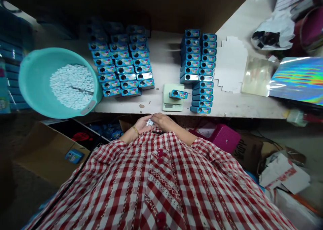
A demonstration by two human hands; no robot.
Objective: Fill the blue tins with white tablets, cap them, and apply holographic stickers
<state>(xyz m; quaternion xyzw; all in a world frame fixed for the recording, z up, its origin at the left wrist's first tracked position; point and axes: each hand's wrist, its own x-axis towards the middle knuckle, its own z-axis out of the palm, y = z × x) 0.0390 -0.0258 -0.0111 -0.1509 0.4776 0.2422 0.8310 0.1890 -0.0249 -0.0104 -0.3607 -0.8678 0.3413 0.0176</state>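
My left hand (142, 124) is cupped palm up just below the table edge, holding a few small white tablets (149, 123). My right hand (163, 120) rests beside it with its fingers at the tablets; whether they pinch any is hard to see. Right above my hands, a small green scale (172, 100) carries one blue tin (178, 94) lying on its side. A teal basin (35, 85) full of white tablets stands at the left with a utensil lying in it.
Rows of open blue tins (121, 68) fill the table's middle left; two more columns (199, 68) stand right of the scale. White die-cut cards (230, 68), holographic sheets (297, 80) and a pink box (223, 137) are at the right. Cardboard boxes (45, 152) sit below.
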